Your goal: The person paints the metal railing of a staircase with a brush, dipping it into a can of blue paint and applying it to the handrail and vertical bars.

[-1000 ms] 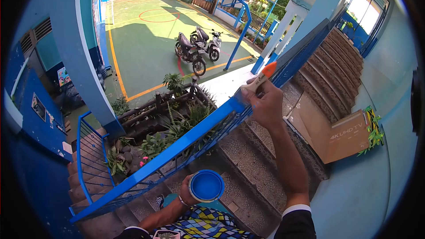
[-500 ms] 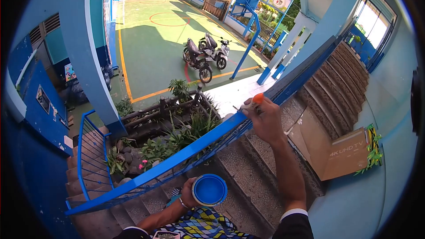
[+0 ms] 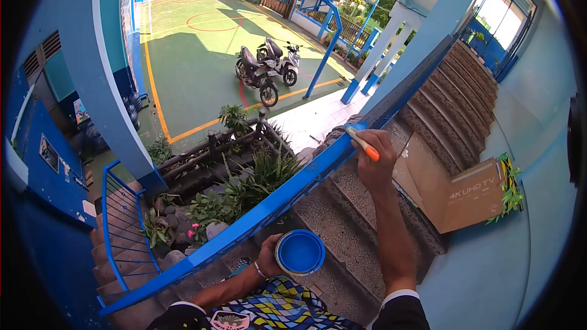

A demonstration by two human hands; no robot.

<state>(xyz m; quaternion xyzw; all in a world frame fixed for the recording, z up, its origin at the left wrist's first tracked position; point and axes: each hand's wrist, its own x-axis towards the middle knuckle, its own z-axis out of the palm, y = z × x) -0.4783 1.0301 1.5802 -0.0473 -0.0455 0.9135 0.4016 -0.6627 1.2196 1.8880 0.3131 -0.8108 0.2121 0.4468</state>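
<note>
My right hand is closed around a paintbrush with an orange-tipped handle; its bristles touch the top of the stair railing. Fresh blue covers the rail's lower stretch, while the part beyond the brush looks dark and dull. Below, my left hand holds an open paint can by its side, upright, with blue paint inside.
Patterned stairs climb to the right. A flattened cardboard box leans by the right wall near green leaves. Beyond the railing are a planted bed, a blue pillar base and two parked motorcycles on a court.
My right hand has turned the brush so that its bristles point up-left onto the rail and the orange end faces down-right. The can sits slightly further right in view, as the camera has shifted.
</note>
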